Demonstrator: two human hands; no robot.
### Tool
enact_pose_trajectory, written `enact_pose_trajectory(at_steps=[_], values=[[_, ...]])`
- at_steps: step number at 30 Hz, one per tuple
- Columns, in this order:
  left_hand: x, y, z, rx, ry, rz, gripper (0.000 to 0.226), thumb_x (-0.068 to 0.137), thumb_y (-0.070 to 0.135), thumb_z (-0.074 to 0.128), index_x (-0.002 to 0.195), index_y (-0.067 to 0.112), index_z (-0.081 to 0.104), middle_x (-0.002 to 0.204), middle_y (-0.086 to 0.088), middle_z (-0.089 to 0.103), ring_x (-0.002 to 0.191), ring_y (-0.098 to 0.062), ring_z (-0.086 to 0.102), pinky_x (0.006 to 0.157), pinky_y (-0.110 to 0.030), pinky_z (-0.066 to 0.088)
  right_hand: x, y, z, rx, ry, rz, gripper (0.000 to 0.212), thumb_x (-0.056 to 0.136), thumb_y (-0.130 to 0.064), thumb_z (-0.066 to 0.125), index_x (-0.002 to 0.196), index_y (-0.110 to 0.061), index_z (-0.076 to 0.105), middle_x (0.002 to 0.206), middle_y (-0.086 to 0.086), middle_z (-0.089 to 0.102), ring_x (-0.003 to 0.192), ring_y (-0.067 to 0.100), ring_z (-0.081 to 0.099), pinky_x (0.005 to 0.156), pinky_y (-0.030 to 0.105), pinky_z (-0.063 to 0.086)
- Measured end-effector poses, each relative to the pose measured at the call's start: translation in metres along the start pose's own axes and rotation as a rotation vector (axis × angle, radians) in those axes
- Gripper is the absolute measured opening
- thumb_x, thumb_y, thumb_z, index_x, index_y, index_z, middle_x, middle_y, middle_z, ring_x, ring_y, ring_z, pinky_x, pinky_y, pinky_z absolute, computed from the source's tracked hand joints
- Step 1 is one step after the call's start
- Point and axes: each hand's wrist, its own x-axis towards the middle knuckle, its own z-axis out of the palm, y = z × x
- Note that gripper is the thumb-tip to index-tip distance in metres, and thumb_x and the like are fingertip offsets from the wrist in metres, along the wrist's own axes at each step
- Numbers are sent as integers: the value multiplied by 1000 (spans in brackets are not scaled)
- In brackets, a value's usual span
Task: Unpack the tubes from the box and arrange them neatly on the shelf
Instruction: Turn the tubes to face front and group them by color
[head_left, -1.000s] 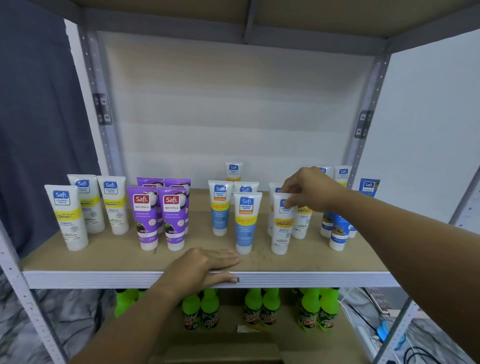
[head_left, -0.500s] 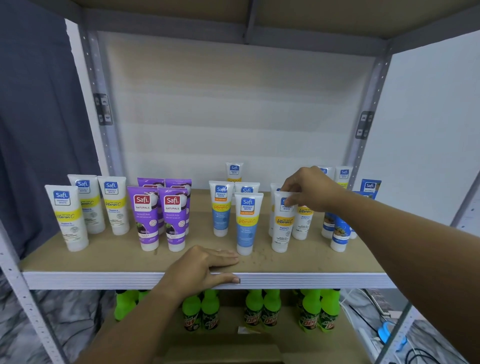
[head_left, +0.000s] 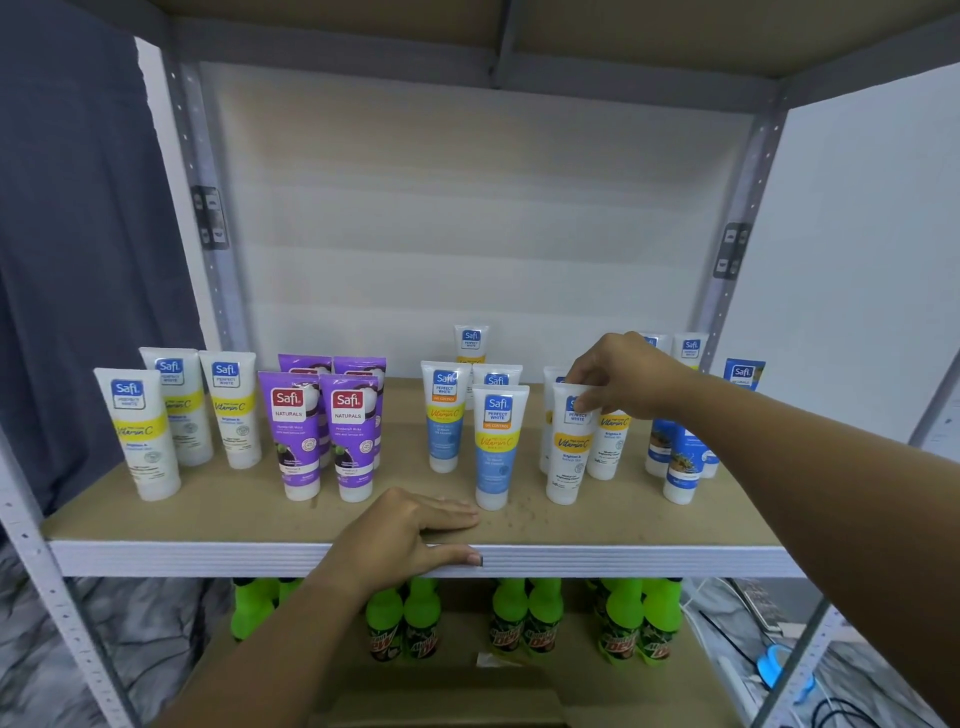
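Observation:
Several tubes stand cap-down on the wooden shelf (head_left: 218, 512). White and yellow tubes (head_left: 137, 434) are at the left, purple tubes (head_left: 293, 434) beside them, white and blue tubes (head_left: 496, 444) in the middle, dark blue tubes (head_left: 680, 462) at the right. My right hand (head_left: 626, 376) pinches the top of a white tube with an orange band (head_left: 569, 452), which stands on the shelf right of the middle. My left hand (head_left: 402, 535) rests flat on the shelf's front edge, fingers straight, thumb over the white rim. No box is in view.
Grey metal uprights (head_left: 208, 234) frame the shelf, with another shelf board overhead. Green bottles (head_left: 511, 621) stand on the shelf below. Cables and a light blue object (head_left: 776, 665) lie on the floor at the lower right. A dark curtain (head_left: 78, 260) hangs at the left.
My right hand has stayed on the top of the white and orange tube, and the tube stands slightly straighter. My left hand has not moved.

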Motion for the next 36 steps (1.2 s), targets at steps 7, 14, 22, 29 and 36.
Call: enact_pose_trajectory(at_steps=[7, 14, 22, 29, 36], values=[[0, 3, -2, -4, -10, -19, 55, 73, 58, 77, 121, 31, 71, 125, 16, 66, 116, 17, 54, 104, -9, 41, -1, 1, 0, 50, -7, 8, 26, 78, -5, 77, 104, -13, 74, 97, 5, 75, 87, 17, 71, 77, 33, 61], [1, 6, -3, -1, -14, -38, 54, 72, 57, 79, 120, 33, 70, 125, 18, 66, 115, 19, 53, 103, -9, 42, -1, 3, 0, 25, -12, 0, 24, 79, -10, 77, 102, -15, 74, 94, 2, 75, 83, 14, 71, 73, 27, 60], [1, 9, -5, 5, -34, -67, 57, 71, 60, 78, 121, 35, 69, 125, 19, 65, 115, 18, 53, 103, -9, 42, 0, 1, -1, -74, -2, -40, 27, 77, -13, 79, 103, -19, 73, 97, -2, 73, 87, 12, 68, 79, 33, 59], [0, 18, -8, -54, 29, -110, 50, 70, 58, 81, 113, 32, 75, 114, 20, 71, 106, 14, 61, 98, -19, 51, -1, 2, -5, -144, 23, -75, 26, 76, -23, 80, 101, -22, 73, 96, -4, 73, 88, 9, 66, 81, 32, 57], [39, 58, -53, -174, 506, -43, 17, 86, 29, 75, 75, 16, 77, 72, 13, 73, 72, -4, 68, 72, -27, 55, 5, -2, -42, -137, 152, -107, 25, 81, -30, 76, 103, -19, 73, 90, -5, 74, 80, 3, 67, 78, 21, 54]])
